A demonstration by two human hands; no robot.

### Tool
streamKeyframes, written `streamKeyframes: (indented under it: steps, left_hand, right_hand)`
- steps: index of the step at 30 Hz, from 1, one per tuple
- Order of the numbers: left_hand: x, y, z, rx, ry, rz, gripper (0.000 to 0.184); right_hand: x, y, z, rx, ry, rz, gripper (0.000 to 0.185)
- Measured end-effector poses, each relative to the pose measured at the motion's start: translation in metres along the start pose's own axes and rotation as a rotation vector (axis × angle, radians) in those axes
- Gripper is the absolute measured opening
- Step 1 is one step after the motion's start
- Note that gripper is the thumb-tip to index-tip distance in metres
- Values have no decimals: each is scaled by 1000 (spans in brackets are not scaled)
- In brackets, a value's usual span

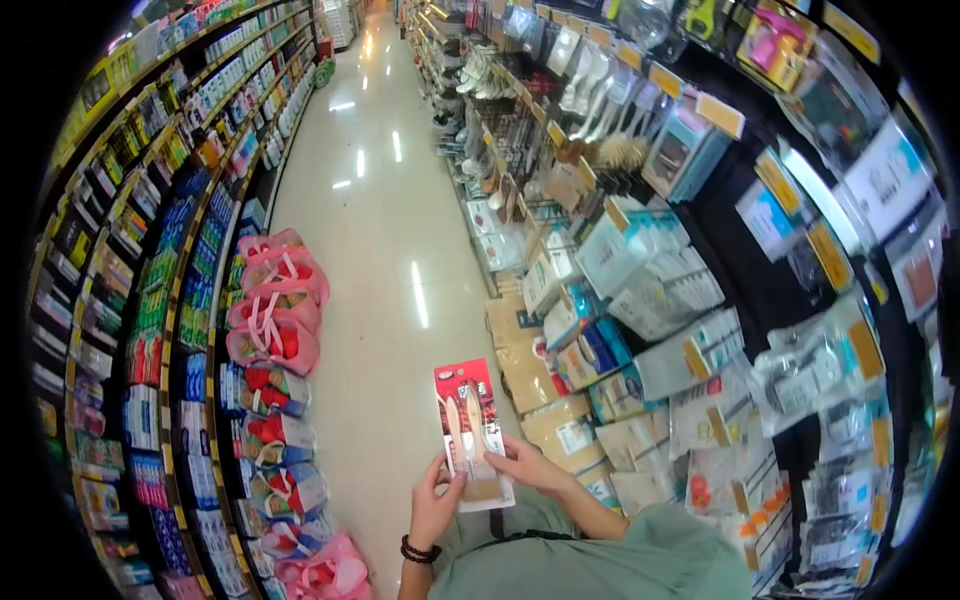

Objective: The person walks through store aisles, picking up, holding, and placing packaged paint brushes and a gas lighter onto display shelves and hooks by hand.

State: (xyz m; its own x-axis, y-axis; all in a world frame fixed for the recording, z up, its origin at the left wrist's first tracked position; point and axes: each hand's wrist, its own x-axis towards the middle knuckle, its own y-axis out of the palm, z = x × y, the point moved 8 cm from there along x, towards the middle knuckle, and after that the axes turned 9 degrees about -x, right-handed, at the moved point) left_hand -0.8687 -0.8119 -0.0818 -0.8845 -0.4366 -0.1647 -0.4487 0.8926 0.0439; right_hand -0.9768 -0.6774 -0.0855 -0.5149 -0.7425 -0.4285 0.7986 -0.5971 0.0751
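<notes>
A red-and-white card pack (470, 395) is held up in front of my body, above the aisle floor. Two light-brown, wooden-looking handles of utensils show through its clear front; their exact kind is too small to make out. With thumb and fingers, my left hand (434, 505) grips the pack's lower left edge. At the lower right edge, my right hand (525, 466) pinches it, the thumb lying on its front. A dark beaded bracelet (420, 550) circles my left wrist.
Hanging packs of utensils and brushes (622, 152) crowd the right-hand rack, close to my right arm. Boxed goods fill the left shelves (145, 415). Pink bags (275, 325) line the left shelf's base. Between them runs a shiny tiled floor (375, 270).
</notes>
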Motion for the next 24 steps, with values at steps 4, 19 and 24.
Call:
streamKeyframes:
  steps: [4, 19, 24]
  left_hand:
    - [99, -17, -35, 96, 20, 66, 50]
    - [446, -22, -61, -32, -66, 181, 74]
    - [584, -9, -107, -3, 53, 282, 90]
  right_hand:
    - [71, -28, 45, -2, 9, 13, 39]
    - [372, -155, 152, 206, -211, 5, 37]
    - [473, -218, 219, 98, -212, -92, 36]
